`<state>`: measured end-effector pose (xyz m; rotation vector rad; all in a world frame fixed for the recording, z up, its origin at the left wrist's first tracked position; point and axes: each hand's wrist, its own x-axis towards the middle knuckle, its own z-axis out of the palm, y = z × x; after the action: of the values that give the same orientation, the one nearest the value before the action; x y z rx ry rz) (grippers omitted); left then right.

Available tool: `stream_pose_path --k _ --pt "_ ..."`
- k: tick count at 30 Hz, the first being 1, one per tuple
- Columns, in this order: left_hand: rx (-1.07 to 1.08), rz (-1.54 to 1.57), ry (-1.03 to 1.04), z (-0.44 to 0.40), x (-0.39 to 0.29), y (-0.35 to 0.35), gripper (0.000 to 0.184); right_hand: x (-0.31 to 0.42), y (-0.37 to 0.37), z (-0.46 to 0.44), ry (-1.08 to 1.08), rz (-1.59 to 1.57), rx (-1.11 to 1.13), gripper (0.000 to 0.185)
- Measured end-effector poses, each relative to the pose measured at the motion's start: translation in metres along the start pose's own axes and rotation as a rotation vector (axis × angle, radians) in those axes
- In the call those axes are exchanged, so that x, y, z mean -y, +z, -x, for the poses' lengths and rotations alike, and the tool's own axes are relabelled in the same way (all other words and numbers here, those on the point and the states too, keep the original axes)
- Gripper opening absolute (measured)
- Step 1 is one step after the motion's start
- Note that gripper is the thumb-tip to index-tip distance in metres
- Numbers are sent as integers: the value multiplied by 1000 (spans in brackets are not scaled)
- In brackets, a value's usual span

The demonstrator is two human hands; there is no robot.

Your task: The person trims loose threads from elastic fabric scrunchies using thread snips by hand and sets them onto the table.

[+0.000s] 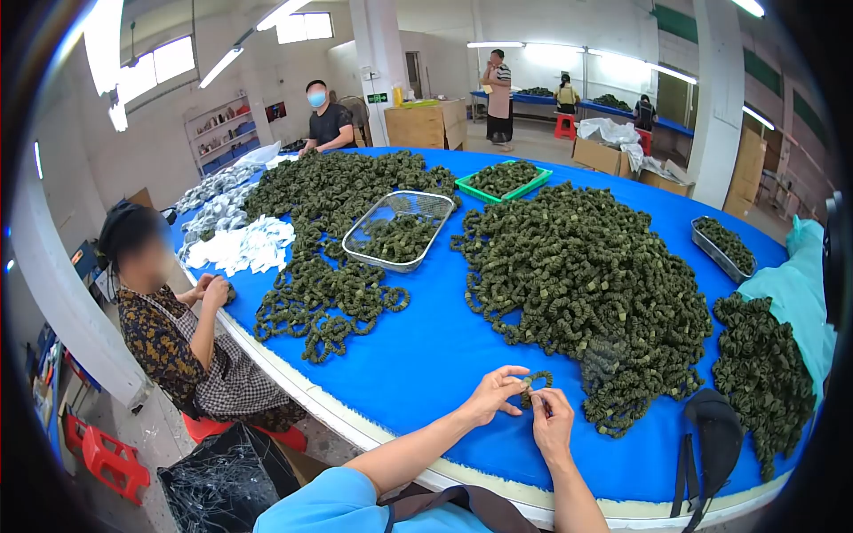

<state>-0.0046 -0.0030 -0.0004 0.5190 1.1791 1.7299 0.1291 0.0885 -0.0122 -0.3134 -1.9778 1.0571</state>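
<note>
Between my two hands is a small dark green scrunchie (539, 377), a gathered fabric ring held above the blue tabletop. My left hand (494, 395) pinches its left side between thumb and fingers. On its lower right side, my right hand (554, 421) grips it with the fingertips. Just beyond my hands rises a large heap of similar green scrunchies (577, 284). A looser spread of them (329, 302) lies farther left on the blue cloth (426, 346).
A wire basket (397, 264) and a green tray (503, 197) hold more scrunchies. At right are a metal tray (724, 249), teal cloth (795, 284) and black pouch (715, 435). One co-worker (178, 329) sits left; another (329, 120) is across the table. White pieces (240, 247) lie near the left edge.
</note>
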Motion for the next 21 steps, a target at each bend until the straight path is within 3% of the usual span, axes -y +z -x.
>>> stream_pose_path --k 5,10,15,21 --pt "57 -41 28 -2 6 -2 37 25 -11 -11 140 22 -184 26" --pt "132 -22 32 -1 8 -1 40 25 -17 -17 315 -112 -120 20" --pt "178 -67 55 -1 7 1 44 7 -15 -10 348 -64 42 16" --pt "151 -91 25 5 1 9 46 -2 -12 -7 377 -164 19 16"
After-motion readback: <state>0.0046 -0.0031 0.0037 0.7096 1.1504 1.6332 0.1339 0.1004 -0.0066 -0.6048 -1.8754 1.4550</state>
